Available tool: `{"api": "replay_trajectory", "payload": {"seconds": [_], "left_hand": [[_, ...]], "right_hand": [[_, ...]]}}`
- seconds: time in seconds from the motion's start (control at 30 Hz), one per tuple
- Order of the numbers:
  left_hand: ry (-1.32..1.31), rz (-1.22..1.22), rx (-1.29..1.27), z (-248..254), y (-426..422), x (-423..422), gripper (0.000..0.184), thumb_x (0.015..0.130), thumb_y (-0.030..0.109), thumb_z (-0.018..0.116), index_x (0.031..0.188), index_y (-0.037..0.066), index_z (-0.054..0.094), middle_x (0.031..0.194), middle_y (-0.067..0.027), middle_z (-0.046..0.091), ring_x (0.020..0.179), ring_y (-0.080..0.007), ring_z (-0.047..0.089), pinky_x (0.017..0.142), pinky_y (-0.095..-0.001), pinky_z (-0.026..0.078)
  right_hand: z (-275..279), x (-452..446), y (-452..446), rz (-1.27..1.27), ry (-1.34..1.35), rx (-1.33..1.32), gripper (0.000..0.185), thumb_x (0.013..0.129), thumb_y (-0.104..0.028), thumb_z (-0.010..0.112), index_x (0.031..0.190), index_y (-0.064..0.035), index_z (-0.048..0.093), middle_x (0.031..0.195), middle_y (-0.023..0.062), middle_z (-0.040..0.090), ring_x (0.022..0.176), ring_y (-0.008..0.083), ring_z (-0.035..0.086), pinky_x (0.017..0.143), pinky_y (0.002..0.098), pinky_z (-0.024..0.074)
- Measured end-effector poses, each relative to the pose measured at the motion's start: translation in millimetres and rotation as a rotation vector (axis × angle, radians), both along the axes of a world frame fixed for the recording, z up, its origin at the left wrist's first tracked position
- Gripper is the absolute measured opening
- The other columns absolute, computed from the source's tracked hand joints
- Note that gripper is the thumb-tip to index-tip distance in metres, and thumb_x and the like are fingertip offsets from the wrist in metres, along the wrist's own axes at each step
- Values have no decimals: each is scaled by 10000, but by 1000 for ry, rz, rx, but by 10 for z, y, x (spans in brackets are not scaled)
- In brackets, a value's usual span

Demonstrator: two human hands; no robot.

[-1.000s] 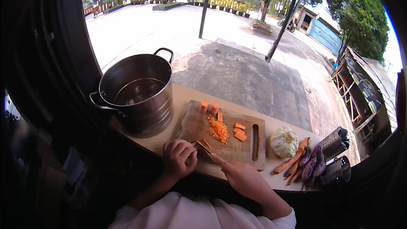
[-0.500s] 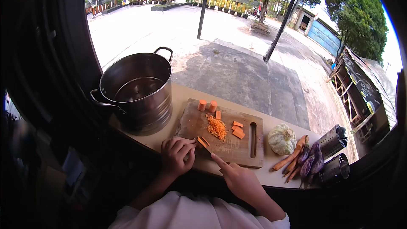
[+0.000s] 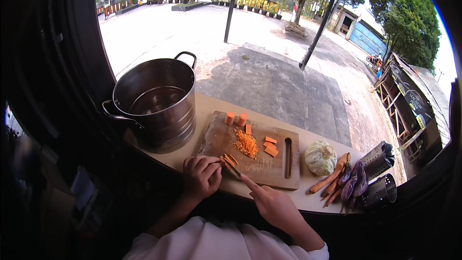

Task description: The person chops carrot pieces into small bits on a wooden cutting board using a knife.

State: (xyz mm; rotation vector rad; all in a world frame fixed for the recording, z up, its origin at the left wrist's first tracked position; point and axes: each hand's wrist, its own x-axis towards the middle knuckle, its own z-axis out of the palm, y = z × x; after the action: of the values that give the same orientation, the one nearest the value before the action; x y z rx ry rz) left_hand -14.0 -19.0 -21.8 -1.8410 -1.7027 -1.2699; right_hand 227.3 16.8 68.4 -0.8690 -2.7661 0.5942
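My left hand (image 3: 202,175), fingers curled, presses a piece of carrot at the near left edge of the wooden cutting board (image 3: 269,175). In my right hand (image 3: 274,206) is a knife (image 3: 235,170), its blade against the carrot beside my left fingertips. Thin carrot sticks (image 3: 231,159) lie at the blade. Further up the board are a heap of finely diced carrot (image 3: 246,144), several flat carrot slices (image 3: 271,149) and two upright carrot chunks (image 3: 230,118). My left fingers mostly hide the held piece.
A large two-handled metal pot (image 3: 180,125) stands left of the board. On the right are a cabbage (image 3: 320,157), whole carrots (image 3: 331,181), purple eggplants (image 3: 355,183) and two perforated metal holders (image 3: 380,192). The counter (image 3: 211,103) ends at a paved yard.
More carrot sticks now show separated beside the blade. Both hands stay in nearly the same place, with the knife shifted slightly left.
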Motion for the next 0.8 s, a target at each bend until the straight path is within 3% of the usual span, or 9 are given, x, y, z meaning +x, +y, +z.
{"api": "replay_trajectory", "payload": {"seconds": [0.3,0.4,0.6,0.8], "left_hand": [[-6,-11,-1,8,0,-8,135,868,172,674,972,147,756,1024,41,703,963,-185,645,883,-395,428],[-24,-18,2,4,7,0,130,868,172,676,969,146,755,1020,40,704,953,-185,641,884,-394,428],[-26,-11,15,-5,18,-1,128,863,172,678,961,141,754,1010,37,706,935,-191,638,881,-395,429],[-21,-13,15,19,9,8,121,861,174,679,952,138,750,1009,28,705,931,-197,639,871,-400,435]], "right_hand": [[-26,-51,31,15,1,17,671,990,-96,541,1623,-138,324,773,145,624,631,323,644,598,446,533],[72,-106,40,-31,-89,-56,637,1007,-109,561,1608,-169,358,799,182,661,709,372,669,673,479,527],[136,-157,110,-2,-105,-59,644,1005,-110,565,1610,-150,346,832,193,687,734,377,688,675,485,531],[67,-168,124,30,-109,-3,753,932,-28,523,1638,-102,271,775,160,628,660,334,668,615,453,550]]}}
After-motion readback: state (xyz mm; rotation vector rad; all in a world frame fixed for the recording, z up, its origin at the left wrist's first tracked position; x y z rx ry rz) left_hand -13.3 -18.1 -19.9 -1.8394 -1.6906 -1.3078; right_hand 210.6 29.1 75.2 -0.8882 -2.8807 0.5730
